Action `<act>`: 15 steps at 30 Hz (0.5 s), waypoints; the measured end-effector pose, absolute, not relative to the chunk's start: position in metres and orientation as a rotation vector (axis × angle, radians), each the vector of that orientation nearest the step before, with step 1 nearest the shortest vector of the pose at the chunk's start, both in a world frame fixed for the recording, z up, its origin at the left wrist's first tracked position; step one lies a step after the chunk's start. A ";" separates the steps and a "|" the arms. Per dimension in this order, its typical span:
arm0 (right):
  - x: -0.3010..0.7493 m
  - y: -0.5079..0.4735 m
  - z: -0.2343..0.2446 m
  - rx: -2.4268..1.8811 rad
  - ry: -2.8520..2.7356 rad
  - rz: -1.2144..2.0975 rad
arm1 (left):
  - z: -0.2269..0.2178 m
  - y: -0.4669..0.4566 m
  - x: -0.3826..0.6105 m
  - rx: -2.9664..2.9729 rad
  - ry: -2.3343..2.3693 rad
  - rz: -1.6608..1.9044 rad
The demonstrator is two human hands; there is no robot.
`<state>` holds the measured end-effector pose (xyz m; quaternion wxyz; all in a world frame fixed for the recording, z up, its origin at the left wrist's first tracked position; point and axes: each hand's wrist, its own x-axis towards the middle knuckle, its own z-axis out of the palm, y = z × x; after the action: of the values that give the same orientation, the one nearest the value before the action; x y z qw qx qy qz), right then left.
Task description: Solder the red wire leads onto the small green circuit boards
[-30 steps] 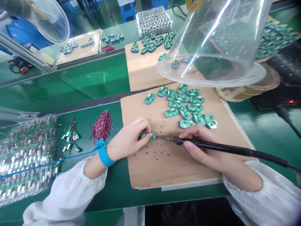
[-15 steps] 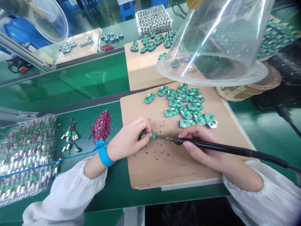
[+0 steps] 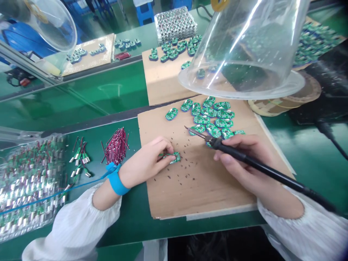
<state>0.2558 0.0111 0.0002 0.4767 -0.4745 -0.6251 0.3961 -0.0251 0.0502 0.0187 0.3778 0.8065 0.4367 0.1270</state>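
White sleeves (image 3: 81, 221) reach in over the near edge of the green bench (image 3: 130, 228). The left hand (image 3: 150, 159), with a blue wrist strap (image 3: 118, 182) behind it, is nearly closed, thumb and fingers pinching a small circuit board (image 3: 177, 157) (partly hidden by the fingertips) against a sheet of brown cardboard (image 3: 201, 199) flecked with dark specks. The right hand (image 3: 247, 178) is curled around the black handle of a soldering iron (image 3: 261, 169); its tip points up and to the left, apart from the pinched board and near the loose ones beyond. To the left lie a plastic-wrapped batch of wired parts (image 3: 29, 185), a few loose wired parts (image 3: 81, 156) and a heap of dark red wires (image 3: 116, 146). At the sheet's far end sits a cluster of green circuit boards (image 3: 212, 116), with a clear funnel-shaped hood (image 3: 241, 87) above and beyond. Farther off, more boards (image 3: 174, 49) rest on a second cardboard sheet (image 3: 165, 81), with a stack of silvery trays (image 3: 176, 25) behind, then a blue stool (image 3: 145, 14).
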 end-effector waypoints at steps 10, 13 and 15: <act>0.263 0.009 -0.013 -1.067 -1.481 1.030 | 0.019 0.045 -0.021 2.043 1.149 0.319; 0.263 0.010 -0.011 -1.070 -1.533 1.062 | 0.020 0.044 -0.020 2.024 1.124 0.296; 0.263 0.010 -0.010 -1.077 -1.582 1.059 | 0.021 0.044 -0.020 2.008 1.113 0.288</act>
<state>0.2628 0.0105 -0.0098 0.4593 -0.4373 -0.6424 0.4303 -0.0201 0.0442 0.0206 0.4022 0.7947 0.4402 0.1138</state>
